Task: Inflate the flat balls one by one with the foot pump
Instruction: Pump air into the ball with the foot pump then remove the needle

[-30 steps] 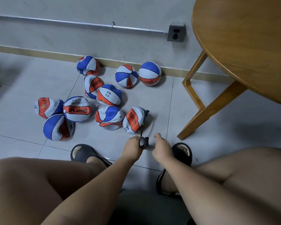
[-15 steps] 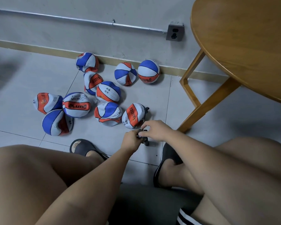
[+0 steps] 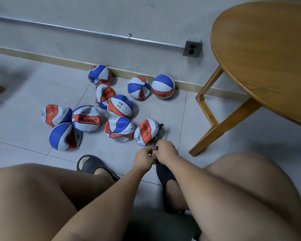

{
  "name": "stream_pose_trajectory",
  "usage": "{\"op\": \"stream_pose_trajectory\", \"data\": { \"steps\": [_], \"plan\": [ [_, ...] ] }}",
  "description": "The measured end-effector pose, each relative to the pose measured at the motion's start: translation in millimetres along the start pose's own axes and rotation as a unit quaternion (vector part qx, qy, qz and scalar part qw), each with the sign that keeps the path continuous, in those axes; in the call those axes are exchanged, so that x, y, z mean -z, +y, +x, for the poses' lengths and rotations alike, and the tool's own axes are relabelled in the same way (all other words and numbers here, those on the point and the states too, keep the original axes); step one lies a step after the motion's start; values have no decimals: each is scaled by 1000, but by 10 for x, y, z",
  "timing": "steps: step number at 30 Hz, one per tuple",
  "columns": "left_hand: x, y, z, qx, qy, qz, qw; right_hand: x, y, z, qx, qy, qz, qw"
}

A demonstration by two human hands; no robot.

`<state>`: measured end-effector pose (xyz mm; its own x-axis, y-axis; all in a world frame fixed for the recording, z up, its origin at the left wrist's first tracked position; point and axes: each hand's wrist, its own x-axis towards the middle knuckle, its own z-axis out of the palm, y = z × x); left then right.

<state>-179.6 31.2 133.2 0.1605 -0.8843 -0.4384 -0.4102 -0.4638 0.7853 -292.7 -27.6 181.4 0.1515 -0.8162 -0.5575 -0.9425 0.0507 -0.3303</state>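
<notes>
Grey tiled floor (image 3: 24, 94) carries everything you are working with. Toward its left side, a crumpled orange, white and blue flat ball (image 3: 56, 115) lies touching a fuller ball with an orange band (image 3: 86, 118), and a folded blue-and-white ball (image 3: 64, 137) sits just in front of them. More flat balls in the same colours cluster mid-floor. At the floor's far edge, against the wall, a round blue, white and orange ball (image 3: 163, 86) looks full.

Nearest you, a caved-in ball with an orange panel (image 3: 145, 132) lies just ahead of your hands. A thin black hose (image 3: 157, 134) runs from its upper right side down to them. Your left hand (image 3: 143, 158) and right hand (image 3: 166, 151) touch each other, the fingers of both curled in and pinching the hose's near end. You cannot make out the pump's body.

A dark slipper (image 3: 90, 164) sits left of your hands. On the floor's right side stands a round wooden table (image 3: 268, 58).
</notes>
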Motion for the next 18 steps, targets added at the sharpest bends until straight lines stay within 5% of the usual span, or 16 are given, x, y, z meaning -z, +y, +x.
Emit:
{"op": "stream_pose_trajectory", "data": {
  "steps": [9, 14, 18],
  "plan": [
    [191, -96, 92, 86, -95, -185, 974, -244, 258, 165, -125, 16, 221, 967],
    [278, 30, 264, 80, -147, -48, 985, -406, 246, 216, -184, -51, 442, 877],
    [230, 118, 312, 82, -108, 2, 991, -528, 153, 196, -192, -14, 469, 862]
  ]
}}
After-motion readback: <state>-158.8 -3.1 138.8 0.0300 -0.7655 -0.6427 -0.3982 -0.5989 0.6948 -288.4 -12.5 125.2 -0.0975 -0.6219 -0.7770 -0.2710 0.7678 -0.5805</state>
